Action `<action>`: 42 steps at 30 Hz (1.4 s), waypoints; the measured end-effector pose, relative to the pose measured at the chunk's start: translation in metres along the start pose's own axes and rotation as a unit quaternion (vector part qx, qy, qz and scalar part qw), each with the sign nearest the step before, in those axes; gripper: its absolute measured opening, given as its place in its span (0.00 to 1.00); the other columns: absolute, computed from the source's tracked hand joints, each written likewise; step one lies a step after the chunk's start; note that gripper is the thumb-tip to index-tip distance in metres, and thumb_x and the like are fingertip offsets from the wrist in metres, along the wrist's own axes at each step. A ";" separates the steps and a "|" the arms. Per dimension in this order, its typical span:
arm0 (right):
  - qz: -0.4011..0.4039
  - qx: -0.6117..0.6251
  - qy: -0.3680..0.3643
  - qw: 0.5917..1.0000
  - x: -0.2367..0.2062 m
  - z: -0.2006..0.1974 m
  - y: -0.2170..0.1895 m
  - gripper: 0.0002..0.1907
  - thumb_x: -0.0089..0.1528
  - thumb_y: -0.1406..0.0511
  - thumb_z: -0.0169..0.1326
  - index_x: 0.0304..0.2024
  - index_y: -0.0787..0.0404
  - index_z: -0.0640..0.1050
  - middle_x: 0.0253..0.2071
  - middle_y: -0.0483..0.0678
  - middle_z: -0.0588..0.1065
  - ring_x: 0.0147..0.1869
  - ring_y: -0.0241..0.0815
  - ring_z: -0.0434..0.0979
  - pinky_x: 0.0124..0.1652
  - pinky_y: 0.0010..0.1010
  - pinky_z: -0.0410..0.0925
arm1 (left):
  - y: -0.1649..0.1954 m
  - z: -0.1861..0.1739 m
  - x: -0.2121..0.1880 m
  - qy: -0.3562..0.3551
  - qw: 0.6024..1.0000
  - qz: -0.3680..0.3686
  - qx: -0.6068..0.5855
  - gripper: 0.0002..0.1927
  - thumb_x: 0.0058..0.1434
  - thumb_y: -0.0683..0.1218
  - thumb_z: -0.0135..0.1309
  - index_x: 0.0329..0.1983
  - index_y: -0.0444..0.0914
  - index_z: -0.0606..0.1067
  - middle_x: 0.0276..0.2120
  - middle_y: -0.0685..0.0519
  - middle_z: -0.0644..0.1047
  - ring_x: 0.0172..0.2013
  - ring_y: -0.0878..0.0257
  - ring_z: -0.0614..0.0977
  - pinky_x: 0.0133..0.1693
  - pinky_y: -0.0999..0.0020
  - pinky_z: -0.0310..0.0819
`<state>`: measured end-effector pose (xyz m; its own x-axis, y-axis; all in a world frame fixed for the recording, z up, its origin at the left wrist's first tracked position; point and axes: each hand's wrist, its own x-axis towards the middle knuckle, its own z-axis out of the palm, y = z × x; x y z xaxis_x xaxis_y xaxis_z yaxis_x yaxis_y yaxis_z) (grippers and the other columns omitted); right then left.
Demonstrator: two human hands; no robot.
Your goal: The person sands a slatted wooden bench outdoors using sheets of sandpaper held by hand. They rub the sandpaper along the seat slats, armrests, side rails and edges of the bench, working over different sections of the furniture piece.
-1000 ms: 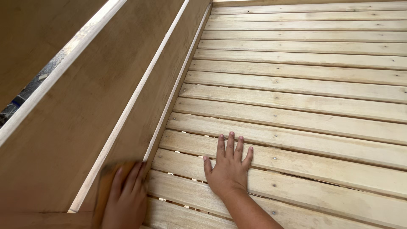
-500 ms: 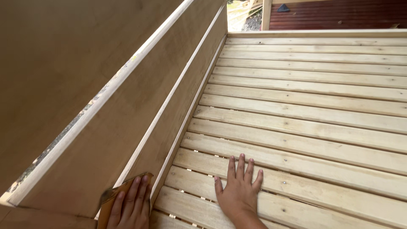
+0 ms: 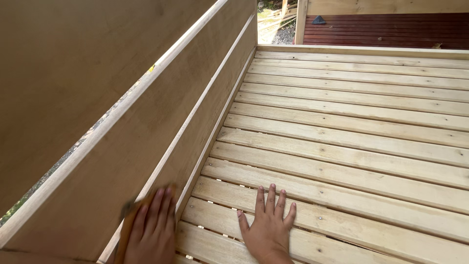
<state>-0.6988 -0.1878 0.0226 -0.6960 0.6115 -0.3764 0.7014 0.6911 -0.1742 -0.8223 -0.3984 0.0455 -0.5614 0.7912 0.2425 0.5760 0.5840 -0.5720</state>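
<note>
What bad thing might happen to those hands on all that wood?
The right hand lies flat on bare pale wooden slats, so rough grain might give a splinter. Small nail heads dot the slats near it and might scratch if one sits proud. The left hand, blurred, presses a brown sanding sheet on the tan wooden side panel; fingers may rub sore.

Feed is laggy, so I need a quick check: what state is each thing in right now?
left hand: flat, pressing brownish sanding sheet against side panel; blurred
right hand: open, fingers spread, palm down on slats
slatted base: bare pale wood, slats fixed with gaps between
side panel: upright, bare wood
</note>
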 end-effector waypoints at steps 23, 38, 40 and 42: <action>0.031 -0.035 0.056 0.997 -0.010 0.000 -0.008 0.45 0.66 0.37 0.33 0.77 0.51 0.42 0.80 0.50 0.35 0.83 0.53 0.27 0.71 0.57 0.28 | -0.005 0.041 -0.027 0.274 0.950 0.124 0.086 0.25 0.70 0.43 0.40 0.57 0.18 0.77 0.67 0.25 0.67 0.72 0.36 0.61 0.69 0.42 0.44; 0.033 -0.042 0.095 0.994 0.018 0.026 0.000 0.47 0.64 0.35 0.36 0.76 0.49 0.47 0.80 0.51 0.40 0.82 0.55 0.33 0.71 0.61 0.31 | -0.009 0.057 -0.013 0.041 0.993 0.101 0.053 0.25 0.68 0.49 0.37 0.56 0.28 0.76 0.72 0.37 0.61 0.73 0.46 0.55 0.67 0.43 0.42; 0.034 -0.041 0.110 0.992 0.021 0.030 -0.001 0.47 0.63 0.35 0.36 0.76 0.49 0.48 0.79 0.51 0.42 0.82 0.55 0.36 0.70 0.62 0.32 | -0.030 0.064 -0.050 0.169 0.972 0.111 0.121 0.20 0.68 0.44 0.41 0.56 0.32 0.76 0.68 0.41 0.69 0.70 0.53 0.63 0.67 0.44 0.50; 0.031 -0.041 0.133 0.990 0.024 0.032 -0.001 0.46 0.63 0.35 0.36 0.76 0.48 0.50 0.79 0.51 0.44 0.82 0.56 0.38 0.70 0.63 0.33 | -0.052 0.057 -0.081 0.276 0.932 0.138 0.191 0.19 0.67 0.40 0.45 0.61 0.38 0.73 0.66 0.47 0.73 0.68 0.60 0.67 0.67 0.45 0.53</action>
<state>-0.7118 -0.1861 -0.0154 -0.6753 0.7261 -0.1294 0.7370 0.6711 -0.0803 -0.8408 -0.5029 0.0110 0.0289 0.9363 0.3499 0.3412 0.3198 -0.8839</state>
